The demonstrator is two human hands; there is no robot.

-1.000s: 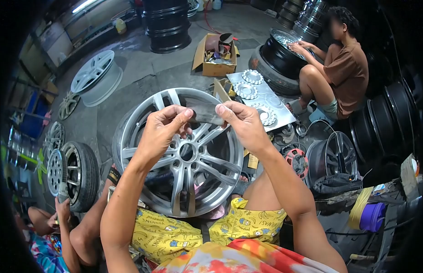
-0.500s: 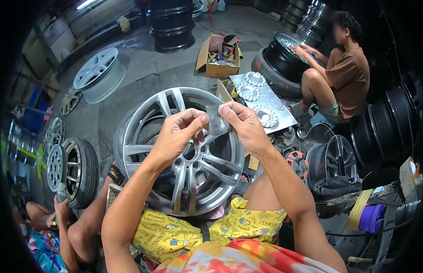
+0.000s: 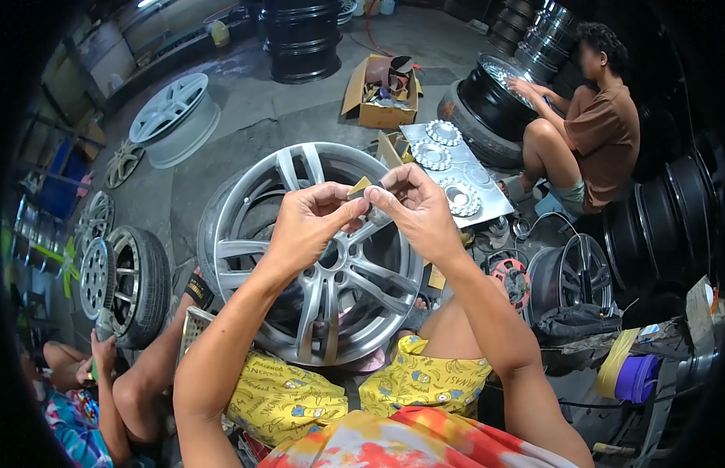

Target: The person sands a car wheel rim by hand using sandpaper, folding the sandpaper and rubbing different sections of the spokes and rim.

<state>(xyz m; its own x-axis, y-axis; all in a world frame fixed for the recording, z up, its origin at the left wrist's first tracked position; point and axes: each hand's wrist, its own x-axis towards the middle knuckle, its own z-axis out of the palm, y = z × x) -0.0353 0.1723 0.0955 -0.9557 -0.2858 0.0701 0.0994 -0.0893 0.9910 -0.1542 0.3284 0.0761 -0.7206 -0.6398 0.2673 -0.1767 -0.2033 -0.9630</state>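
Note:
Above the wheel, my left hand (image 3: 312, 222) and my right hand (image 3: 419, 209) meet with their fingers pinched on a small piece of sandpaper (image 3: 360, 188). A tan side of the sandpaper shows at the top, beside a dark grey face; the fingers cover the rest. Below my hands lies a silver alloy wheel (image 3: 309, 308), tilted in front of my knees, with bare metal spokes. It appears to rest on a tire (image 3: 209, 226), partly hidden behind it. Neither hand touches the wheel.
On the right, a person in a brown shirt (image 3: 604, 129) works at a black wheel (image 3: 491, 105). Another person's arm (image 3: 105, 382) shows at lower left. Around me are a cardboard box (image 3: 387, 115), a metal sheet (image 3: 483, 199) with round trim pieces, and a tire (image 3: 150, 292).
The sandpaper was held up flat with its grey face showing; now it is bent or folded, with a tan side visible. My hands have come together, the left fingers now gripping it too.

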